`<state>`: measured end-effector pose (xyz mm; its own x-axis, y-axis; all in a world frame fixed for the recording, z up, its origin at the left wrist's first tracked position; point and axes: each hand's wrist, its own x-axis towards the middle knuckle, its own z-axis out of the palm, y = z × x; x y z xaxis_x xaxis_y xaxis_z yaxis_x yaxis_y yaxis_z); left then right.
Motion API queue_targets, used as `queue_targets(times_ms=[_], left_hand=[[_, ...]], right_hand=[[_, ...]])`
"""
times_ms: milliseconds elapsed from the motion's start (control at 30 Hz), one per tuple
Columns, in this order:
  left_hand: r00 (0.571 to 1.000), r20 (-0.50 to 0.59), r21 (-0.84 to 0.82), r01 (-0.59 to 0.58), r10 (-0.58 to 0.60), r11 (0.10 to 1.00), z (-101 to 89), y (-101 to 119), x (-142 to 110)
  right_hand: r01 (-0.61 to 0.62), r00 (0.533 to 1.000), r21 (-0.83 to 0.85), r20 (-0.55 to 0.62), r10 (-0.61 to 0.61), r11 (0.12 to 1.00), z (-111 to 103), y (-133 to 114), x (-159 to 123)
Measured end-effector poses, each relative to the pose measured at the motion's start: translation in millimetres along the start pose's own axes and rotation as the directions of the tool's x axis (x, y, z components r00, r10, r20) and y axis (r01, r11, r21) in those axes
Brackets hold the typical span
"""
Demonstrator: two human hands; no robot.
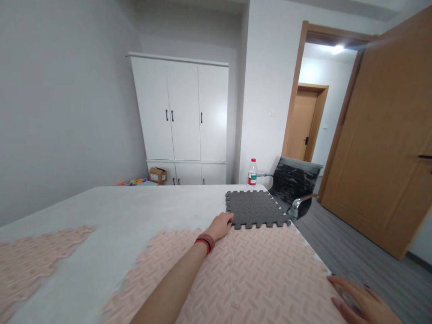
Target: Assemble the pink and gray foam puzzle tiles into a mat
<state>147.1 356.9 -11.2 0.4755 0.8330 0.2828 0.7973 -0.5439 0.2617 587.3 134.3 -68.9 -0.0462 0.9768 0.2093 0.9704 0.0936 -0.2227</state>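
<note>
A dark grey foam mat tile (257,208) with jigsaw edges lies at the far right part of the table. My left hand (222,226), with red bands at the wrist, has its fingers curled together on the near left corner of this tile. Its thumb is hidden. Pink foam mat tiles (259,265) of the same kind stretch beneath my left forearm, up against the grey tile's near edge. At the lower right, my right hand (364,299) is beside the table's right edge, close to the pink mat. Its thumb and fingers are apart, with nothing seen between them.
Another pink mat piece (37,256) lies on the white table (162,202) at the left. A bottle with a red cap (252,173) stands at the far edge. Beyond the right edge is a black chair (293,182). A cardboard box (158,175) sits by the white cabinet (184,108).
</note>
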Motion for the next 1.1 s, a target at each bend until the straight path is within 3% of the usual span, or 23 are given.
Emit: queue_targets(times_ms=[200, 333, 467, 667, 767, 900, 1100], left_hand=[[0.999, 0.038, 0.069, -0.038, 0.035, 0.997, -7.9, 1, -6], [0.998, 0.039, 0.113, -0.056, 0.052, 0.992, -13.0, 6, -10], [0.998, 0.045, 0.164, -0.053, 0.046, 0.985, -19.2, 11, -10], [0.999, 0.017, 0.213, 0.033, -0.037, 0.977, -12.4, 19, 3], [0.993, 0.108, 0.183, 0.017, -0.037, 0.983, -3.4, 18, 9], [0.976, 0.217, 0.146, -0.009, -0.023, 0.989, -0.6, 13, 13], [0.972, 0.220, 0.190, 0.038, -0.081, 0.981, -6.3, 32, 20]], right_hand=[[0.047, 0.999, 0.004, 0.001, -0.047, 0.999, -34, -26, 96], [0.102, 0.995, 0.054, 0.010, -0.103, 0.993, -16, -49, 166], [0.185, 0.981, 0.049, 0.044, -0.187, 0.981, 15, -59, 209], [0.120, 0.985, 0.078, 0.112, -0.128, 0.990, 44, -50, 235], [0.095, 0.979, 0.062, 0.174, -0.105, 0.994, 50, -45, 238], [0.062, 0.972, 0.021, 0.225, -0.065, 0.998, 44, -47, 241], [-0.006, 0.972, -0.050, 0.236, 0.018, 0.999, 30, -78, 250]])
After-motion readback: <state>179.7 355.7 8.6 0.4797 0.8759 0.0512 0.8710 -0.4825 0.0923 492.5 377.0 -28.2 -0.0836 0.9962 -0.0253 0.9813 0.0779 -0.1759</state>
